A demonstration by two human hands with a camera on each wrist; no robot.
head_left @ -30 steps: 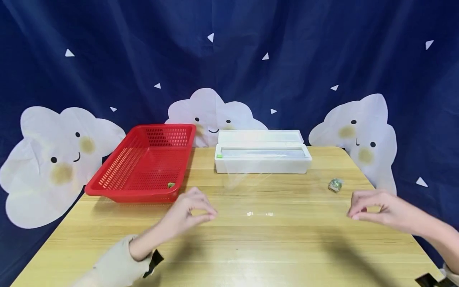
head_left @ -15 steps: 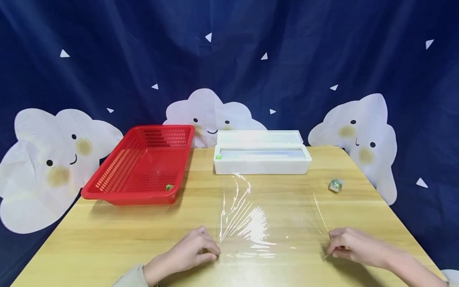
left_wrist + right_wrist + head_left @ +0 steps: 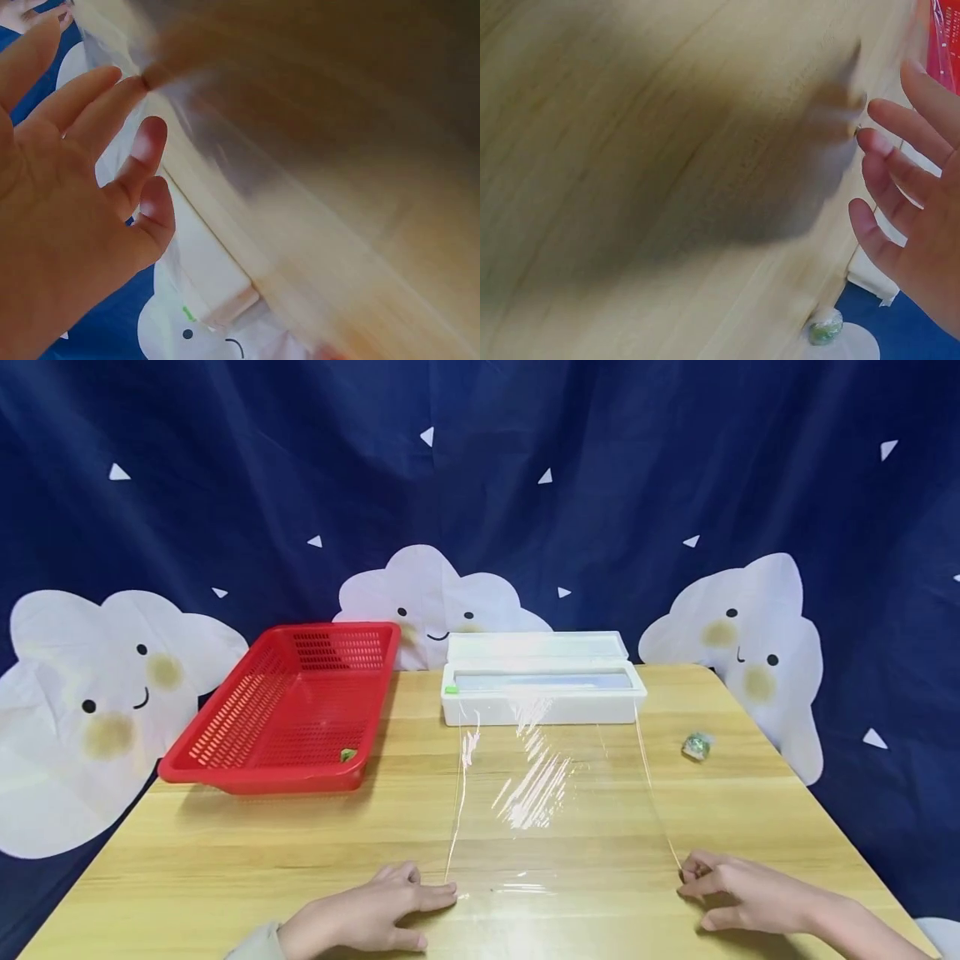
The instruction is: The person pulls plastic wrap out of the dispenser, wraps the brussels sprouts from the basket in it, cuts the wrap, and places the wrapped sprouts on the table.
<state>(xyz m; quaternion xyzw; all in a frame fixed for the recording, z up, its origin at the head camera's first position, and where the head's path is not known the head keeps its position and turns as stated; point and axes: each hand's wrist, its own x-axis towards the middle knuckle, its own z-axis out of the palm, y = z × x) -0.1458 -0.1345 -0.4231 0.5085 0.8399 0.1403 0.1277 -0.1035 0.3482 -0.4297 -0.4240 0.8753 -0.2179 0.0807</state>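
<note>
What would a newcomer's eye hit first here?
Likely the bright red basket, back left on the table. Next, the glossy clear film, reaching from the open white box toward the left hand and right hand. Behind, smiling white clouds on a navy curtain.

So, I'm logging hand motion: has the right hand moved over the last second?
Yes: judged against the white box, the right hand has moved lower in the head view and slightly left.
</note>
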